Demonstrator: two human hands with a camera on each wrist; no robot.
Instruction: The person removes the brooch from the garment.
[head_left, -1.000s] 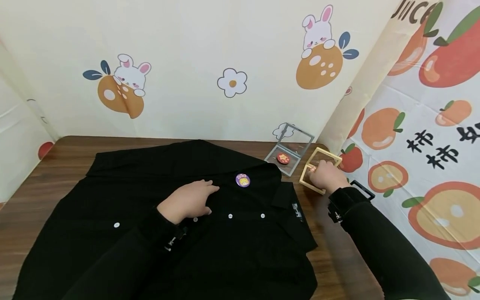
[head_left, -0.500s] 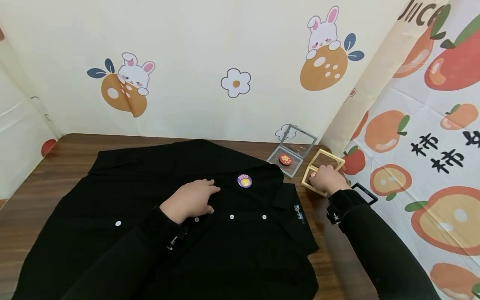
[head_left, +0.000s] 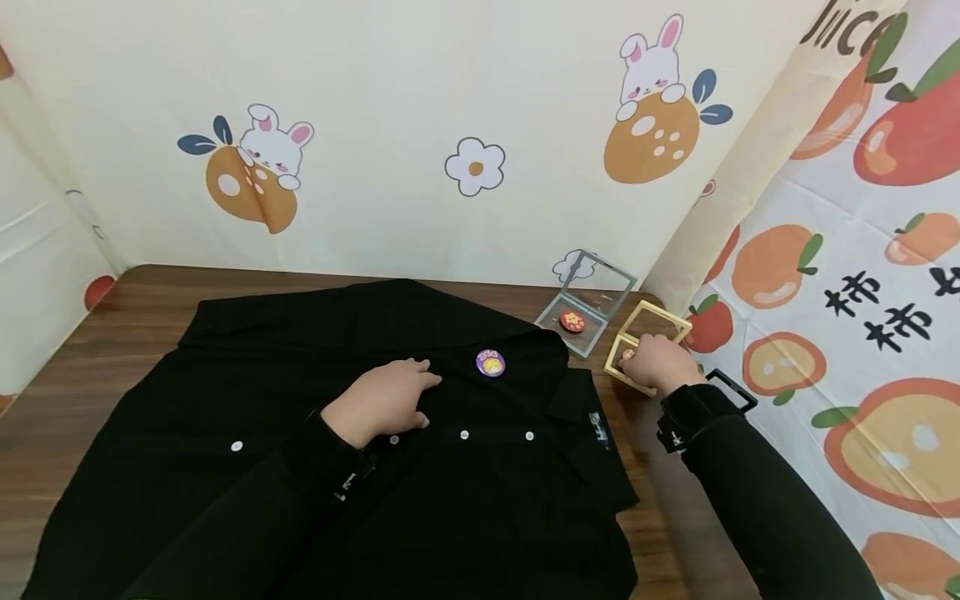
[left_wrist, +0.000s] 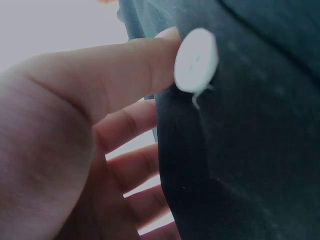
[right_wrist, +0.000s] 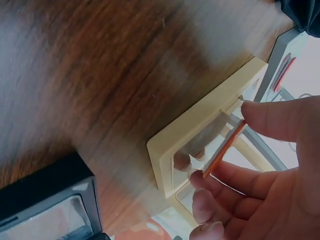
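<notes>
The left hand (head_left: pixel 378 402) lies, fingers outstretched, on a black cloth shirt (head_left: pixel 487 508), left of a round purple badge (head_left: pixel 491 363). Toward the far right, an open grey-framed clear case (head_left: pixel 597 337) holds a round red badge (head_left: pixel 572 322); beside it, at an open cream-framed case (head_left: pixel 628 383), the right hand (head_left: pixel 663 364) pinches a thin orange-red disc (right_wrist: pixel 225 148), left of a black-framed case (right_wrist: pixel 45 187).
</notes>
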